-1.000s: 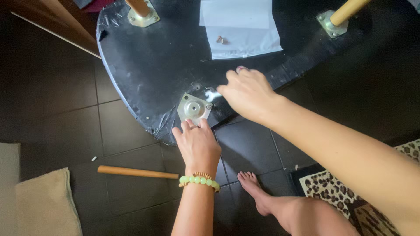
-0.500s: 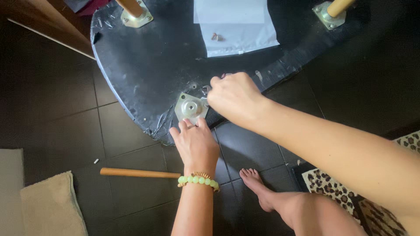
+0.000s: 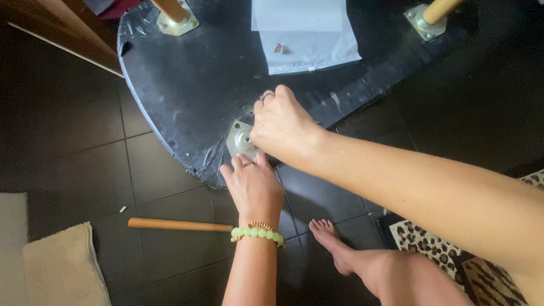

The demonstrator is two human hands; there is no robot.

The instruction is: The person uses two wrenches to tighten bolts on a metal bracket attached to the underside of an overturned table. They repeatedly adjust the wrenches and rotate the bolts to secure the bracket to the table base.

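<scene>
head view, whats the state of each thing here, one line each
black tabletop: upside down on the floor
metal plate: on the near edge, no leg in it
loose wooden leg: lying flat on the tiles
far left leg: mounted in its plate
far right leg: mounted in its plate
white bag: flat, small parts on it
left hand: fingers at the plate's edge
right hand: fingers bunched over the plate
</scene>
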